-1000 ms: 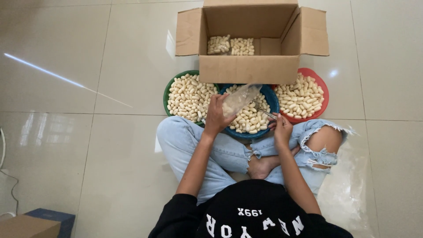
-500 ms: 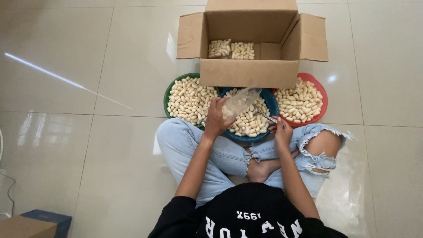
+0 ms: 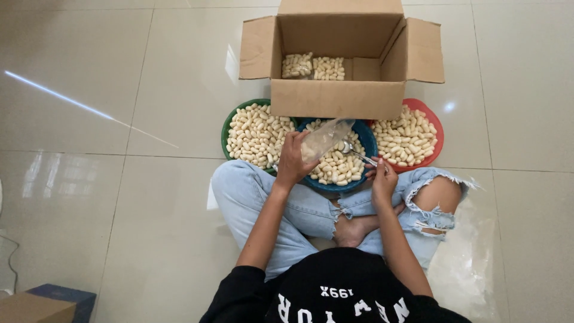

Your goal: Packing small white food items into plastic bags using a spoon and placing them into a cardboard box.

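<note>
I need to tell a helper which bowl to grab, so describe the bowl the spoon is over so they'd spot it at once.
Start at the open cardboard box on the tiled floor. Three round bowls of pale oblong pieces sit in a row along its near side. The one you want is the blue bowl in the middle, between the green bowl and the red bowl, right below the clear bag.

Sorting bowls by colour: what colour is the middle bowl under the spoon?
Blue bowl, seen in the head view, between a green and a red one.
</note>
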